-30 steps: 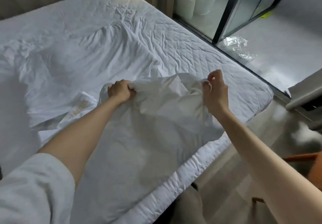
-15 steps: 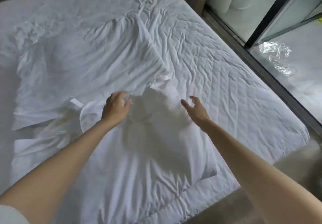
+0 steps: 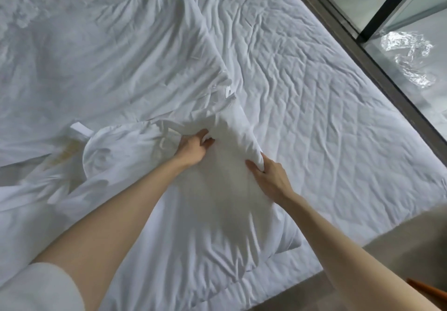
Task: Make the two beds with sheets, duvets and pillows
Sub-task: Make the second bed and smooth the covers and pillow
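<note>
Here, 2 hands hold the far end of a white pillow (image 3: pixel 217 214) that lies at the near edge of the bed (image 3: pixel 326 107). The left hand (image 3: pixel 193 147) has its fingers curled into a bunch of the pillow's fabric. The right hand (image 3: pixel 271 172) pinches the fabric's edge between thumb and curled fingers. A rumpled white duvet (image 3: pixel 116 64) spreads over the bed's left side, touching the pillow. Crumpled clear plastic (image 3: pixel 406 56) lies on the floor beyond the bed's right edge.
</note>
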`<state>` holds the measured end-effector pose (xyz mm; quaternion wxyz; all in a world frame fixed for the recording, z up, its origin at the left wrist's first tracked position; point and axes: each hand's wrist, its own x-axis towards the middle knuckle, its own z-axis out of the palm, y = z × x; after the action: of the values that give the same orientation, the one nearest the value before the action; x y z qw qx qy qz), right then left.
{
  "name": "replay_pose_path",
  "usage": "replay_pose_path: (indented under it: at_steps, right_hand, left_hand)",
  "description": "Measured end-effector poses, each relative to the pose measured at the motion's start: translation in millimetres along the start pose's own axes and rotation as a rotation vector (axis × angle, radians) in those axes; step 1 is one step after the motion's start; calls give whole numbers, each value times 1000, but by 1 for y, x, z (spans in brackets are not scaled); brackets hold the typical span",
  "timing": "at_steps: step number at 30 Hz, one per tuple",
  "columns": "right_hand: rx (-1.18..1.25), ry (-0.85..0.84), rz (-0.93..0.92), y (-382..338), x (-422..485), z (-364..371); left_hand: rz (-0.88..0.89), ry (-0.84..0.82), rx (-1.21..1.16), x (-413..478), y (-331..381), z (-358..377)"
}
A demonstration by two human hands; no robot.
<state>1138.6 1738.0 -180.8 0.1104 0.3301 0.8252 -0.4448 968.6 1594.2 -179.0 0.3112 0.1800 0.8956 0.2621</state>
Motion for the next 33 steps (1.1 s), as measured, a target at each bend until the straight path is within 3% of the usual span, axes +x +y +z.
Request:
replay_pose_path:
  at_steps: [2, 5, 7, 9, 12, 14, 17, 22, 26, 30, 31, 33]
  right_hand:
    - [203, 42, -6, -12, -7, -7]
    - [576, -56, 28, -39, -6, -29]
    - [621, -57, 48, -48, 5, -41]
    - [459, 60, 89, -41, 22, -43]
    - [87, 109, 271, -16, 31, -29]
    - [54, 88, 218, -6, 29, -16]
    - [89, 98, 82, -4, 27, -6]
    - [95, 89, 64, -9, 34, 3]
    - [273, -121, 157, -18, 44, -13]
    - [623, -536, 61, -45, 34, -53]
    - [658, -559, 21, -50, 37, -60]
    - [679, -456, 1, -56, 52, -64]
  left_hand:
    - [58, 64, -101, -11, 17, -14]
    - [286, 382, -184, -26, 42, -48]
    - [403, 446, -240, -25, 60, -63]
    - [424, 333, -242, -9, 66, -63]
    - [195, 84, -68, 25, 48, -51]
    - [30, 40, 158, 32, 21, -45]
    - [-58, -59, 440, 13, -23, -36]
    - [-110, -153, 575, -11, -64, -22]
    - [-53, 113, 307, -20, -42, -22]
    - [395, 656, 279, -39, -18, -63]
    - [467, 729, 271, -37, -16, -71]
    - [463, 697, 231, -20, -20, -78]
